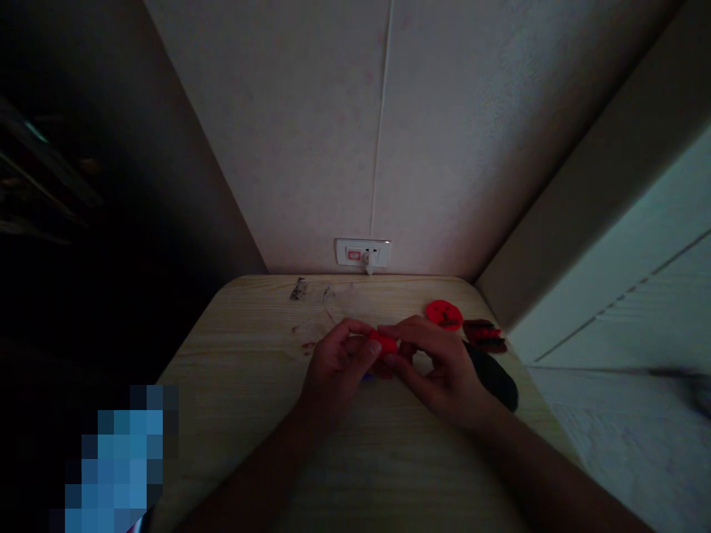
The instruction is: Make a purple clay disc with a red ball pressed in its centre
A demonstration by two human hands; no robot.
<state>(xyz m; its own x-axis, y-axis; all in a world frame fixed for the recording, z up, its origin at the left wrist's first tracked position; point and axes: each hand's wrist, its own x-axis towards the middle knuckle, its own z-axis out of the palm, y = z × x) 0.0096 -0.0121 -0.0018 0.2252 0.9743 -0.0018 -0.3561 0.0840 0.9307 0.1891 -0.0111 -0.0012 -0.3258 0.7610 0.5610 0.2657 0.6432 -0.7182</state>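
Hands (341, 359) pinching red lump (384, 343), wooden tabletop (233, 348); red disc (443, 312) nearby

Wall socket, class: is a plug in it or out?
In: a white plug juts from the wall socket, right of its red-edged square.

The fingers of the left hand (336, 363) and right hand (447, 366) cover part of the red lump (383, 343) above the table (222, 400), so its full shape cannot be told. Under the hands, a blue thing (368, 377) on the table shows only as a sliver. The right hand also hides one end of a dark oval thing (495, 379) near the table's right edge. Both forearms and the table's near end are cut off by the bottom edge. Left of the table, coarse squares mask a blue patch (122, 466). Right of the table, a dark thing (701, 392) is blurred and cut off.
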